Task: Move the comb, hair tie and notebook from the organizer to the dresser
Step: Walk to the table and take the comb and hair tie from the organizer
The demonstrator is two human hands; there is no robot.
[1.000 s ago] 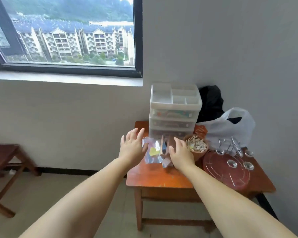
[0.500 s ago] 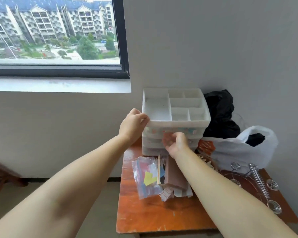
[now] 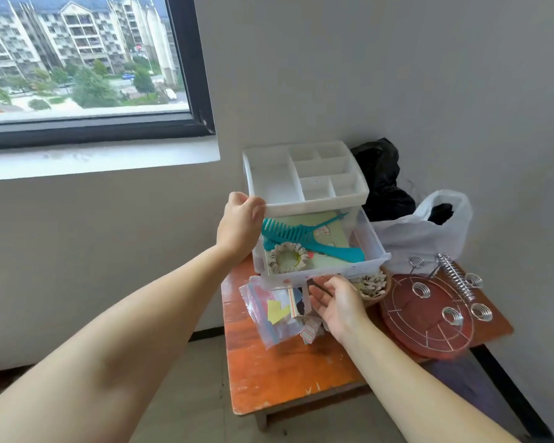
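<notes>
A white plastic organizer [image 3: 304, 183] stands at the back of an orange wooden table [image 3: 288, 372]. Its top drawer [image 3: 370, 251] is pulled out. Inside lie a teal comb [image 3: 304, 238], a cream ruffled hair tie [image 3: 288, 258] and a pale green notebook [image 3: 330, 238] underneath them. My left hand [image 3: 239, 227] grips the organizer's top left front corner. My right hand [image 3: 338, 303] is palm up just below the drawer's front edge, fingers spread, holding nothing.
In front of the organizer lies a clear bag of coloured paper bits [image 3: 274, 310]. A bowl of small clips [image 3: 373, 287], a red round tray with wire coils [image 3: 429, 318], a white plastic bag [image 3: 426, 231] and a black bag [image 3: 381, 177] crowd the right side.
The top drawer has slid out, showing the comb, hair tie and notebook. My right hand has dropped from the drawer front to below it. My left hand stays on the organizer's corner.
</notes>
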